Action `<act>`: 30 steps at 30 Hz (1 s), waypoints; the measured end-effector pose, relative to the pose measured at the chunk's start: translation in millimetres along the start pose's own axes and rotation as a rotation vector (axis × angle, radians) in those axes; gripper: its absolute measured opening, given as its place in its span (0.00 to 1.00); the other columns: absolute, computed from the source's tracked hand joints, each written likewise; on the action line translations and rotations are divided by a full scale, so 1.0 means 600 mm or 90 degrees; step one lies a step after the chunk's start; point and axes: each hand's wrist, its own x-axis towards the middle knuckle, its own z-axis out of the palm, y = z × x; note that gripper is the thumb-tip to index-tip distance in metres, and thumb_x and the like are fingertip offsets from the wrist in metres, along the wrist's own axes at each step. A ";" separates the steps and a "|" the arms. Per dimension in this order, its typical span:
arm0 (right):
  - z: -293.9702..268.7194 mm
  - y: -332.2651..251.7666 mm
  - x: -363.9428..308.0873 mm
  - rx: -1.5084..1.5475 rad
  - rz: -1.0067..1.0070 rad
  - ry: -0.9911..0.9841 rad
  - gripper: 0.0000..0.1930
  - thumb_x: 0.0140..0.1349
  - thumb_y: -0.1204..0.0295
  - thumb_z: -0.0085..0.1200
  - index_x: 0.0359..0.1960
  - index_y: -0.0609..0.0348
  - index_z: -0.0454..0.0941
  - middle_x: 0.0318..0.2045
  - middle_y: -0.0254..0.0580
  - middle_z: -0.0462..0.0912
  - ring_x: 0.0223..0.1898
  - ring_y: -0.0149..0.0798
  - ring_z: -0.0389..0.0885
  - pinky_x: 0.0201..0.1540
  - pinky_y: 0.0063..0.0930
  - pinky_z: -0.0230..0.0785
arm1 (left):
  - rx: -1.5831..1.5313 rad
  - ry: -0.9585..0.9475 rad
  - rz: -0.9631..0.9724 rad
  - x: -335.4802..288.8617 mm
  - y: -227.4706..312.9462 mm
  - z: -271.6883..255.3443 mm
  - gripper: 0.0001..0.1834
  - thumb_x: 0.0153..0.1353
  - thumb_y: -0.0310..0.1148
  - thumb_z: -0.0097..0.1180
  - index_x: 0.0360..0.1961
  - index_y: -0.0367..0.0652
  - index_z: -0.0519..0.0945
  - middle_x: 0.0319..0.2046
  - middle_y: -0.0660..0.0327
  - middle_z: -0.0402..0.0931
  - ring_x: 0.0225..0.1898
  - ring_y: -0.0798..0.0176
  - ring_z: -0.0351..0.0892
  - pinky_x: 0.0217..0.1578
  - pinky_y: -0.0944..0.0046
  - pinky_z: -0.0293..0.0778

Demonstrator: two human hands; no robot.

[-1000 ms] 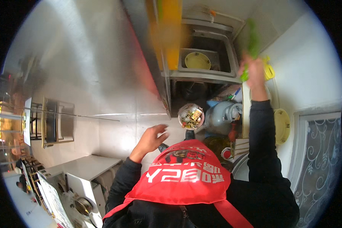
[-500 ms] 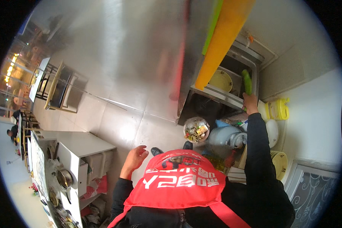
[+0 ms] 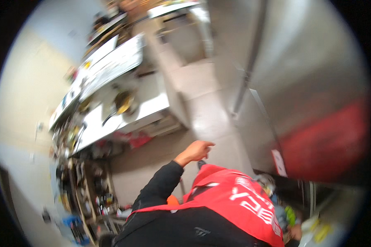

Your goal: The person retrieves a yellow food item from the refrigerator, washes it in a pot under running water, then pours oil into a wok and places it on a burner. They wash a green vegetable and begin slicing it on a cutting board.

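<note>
My left hand (image 3: 195,151) hovers in front of the red apron (image 3: 235,197), over the floor. Its fingers are loosely bent and apart, with nothing in them. Low on the right, my right hand (image 3: 294,233) is partly hidden beyond the apron and smeared by motion. A green cucumber (image 3: 290,215) sticks up from it, beside the grey gas cylinder (image 3: 280,217). Only a short length of the cucumber shows.
A tall stainless steel cabinet (image 3: 313,94) fills the right side. On the left, a white counter (image 3: 152,99) holds a pan (image 3: 123,102) with something yellow in it. Cluttered shelves (image 3: 90,193) stand at the lower left. A waste bin (image 3: 266,184) sits beyond the apron.
The view has swung left toward the counter. My right hand has drawn the cucumber away from the sink with the yellow plate, down beside the gas cylinder. My left hand remains empty.
</note>
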 end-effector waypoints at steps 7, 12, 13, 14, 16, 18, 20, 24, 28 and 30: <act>-0.187 -0.633 -0.029 0.091 -0.402 0.124 0.14 0.57 0.66 0.61 0.35 0.68 0.81 0.31 0.65 0.82 0.37 0.67 0.82 0.36 0.51 0.72 | 0.087 0.248 -0.041 -0.051 -0.090 -0.155 0.24 0.62 0.35 0.62 0.58 0.38 0.79 0.47 0.46 0.84 0.49 0.42 0.83 0.51 0.50 0.78; -0.269 -1.078 -0.102 -0.106 -0.736 0.130 0.14 0.59 0.65 0.64 0.34 0.64 0.77 0.30 0.62 0.82 0.37 0.68 0.81 0.39 0.56 0.72 | 0.168 0.347 0.268 -0.100 -0.031 -0.215 0.27 0.55 0.40 0.70 0.54 0.41 0.78 0.50 0.49 0.80 0.55 0.45 0.78 0.56 0.48 0.73; -0.278 -1.145 -0.122 -0.148 -0.802 0.093 0.14 0.60 0.65 0.64 0.34 0.64 0.76 0.30 0.62 0.82 0.37 0.68 0.81 0.39 0.56 0.72 | 0.205 0.368 0.324 -0.118 -0.029 -0.230 0.28 0.54 0.41 0.72 0.54 0.41 0.78 0.48 0.51 0.80 0.54 0.45 0.78 0.55 0.46 0.73; -0.286 -1.202 -0.141 -0.194 -0.864 0.059 0.14 0.60 0.65 0.64 0.34 0.64 0.76 0.30 0.62 0.82 0.36 0.67 0.81 0.38 0.56 0.72 | 0.210 0.303 0.262 -0.137 -0.034 -0.247 0.23 0.56 0.42 0.70 0.47 0.43 0.77 0.39 0.56 0.79 0.47 0.47 0.80 0.47 0.47 0.74; -0.296 -1.300 -0.169 -0.297 -0.998 0.001 0.14 0.62 0.65 0.63 0.35 0.63 0.74 0.29 0.61 0.82 0.35 0.66 0.81 0.37 0.55 0.71 | 0.180 0.305 0.130 -0.187 -0.077 -0.283 0.20 0.57 0.43 0.69 0.43 0.44 0.76 0.36 0.57 0.79 0.42 0.47 0.80 0.42 0.47 0.73; -0.295 -1.371 -0.186 -0.359 -1.051 -0.006 0.13 0.63 0.65 0.62 0.35 0.62 0.74 0.28 0.60 0.82 0.34 0.66 0.81 0.36 0.55 0.72 | 0.191 0.401 0.080 -0.250 -0.131 -0.304 0.17 0.60 0.45 0.66 0.38 0.46 0.74 0.31 0.57 0.79 0.36 0.47 0.81 0.36 0.49 0.73; -0.287 -1.428 -0.193 -0.415 -1.143 0.020 0.10 0.63 0.69 0.59 0.34 0.61 0.73 0.25 0.56 0.82 0.31 0.63 0.82 0.33 0.53 0.73 | 0.236 0.468 -0.053 -0.333 -0.188 -0.314 0.12 0.61 0.41 0.64 0.33 0.46 0.75 0.26 0.56 0.78 0.31 0.45 0.81 0.33 0.47 0.73; -0.233 -1.536 -0.216 -0.482 -1.227 0.156 0.11 0.62 0.69 0.61 0.33 0.62 0.72 0.24 0.55 0.81 0.29 0.60 0.83 0.31 0.53 0.73 | 0.408 0.324 -0.688 -0.496 -0.229 -0.313 0.13 0.61 0.36 0.63 0.44 0.43 0.82 0.41 0.51 0.85 0.52 0.44 0.80 0.56 0.43 0.69; -0.142 -1.641 -0.285 -0.594 -1.346 0.075 0.05 0.60 0.73 0.54 0.35 0.62 0.75 0.26 0.53 0.84 0.27 0.55 0.85 0.28 0.50 0.75 | 0.234 0.774 -0.592 -0.544 -0.209 -0.308 0.23 0.62 0.36 0.64 0.57 0.40 0.79 0.49 0.49 0.82 0.56 0.44 0.78 0.57 0.45 0.71; -0.096 -1.701 -0.339 -0.737 -1.389 0.052 0.06 0.60 0.73 0.54 0.36 0.62 0.76 0.26 0.54 0.84 0.27 0.56 0.85 0.30 0.50 0.76 | 0.215 0.840 -0.430 -0.538 -0.208 -0.305 0.22 0.61 0.37 0.66 0.54 0.40 0.79 0.48 0.49 0.82 0.54 0.45 0.79 0.55 0.46 0.72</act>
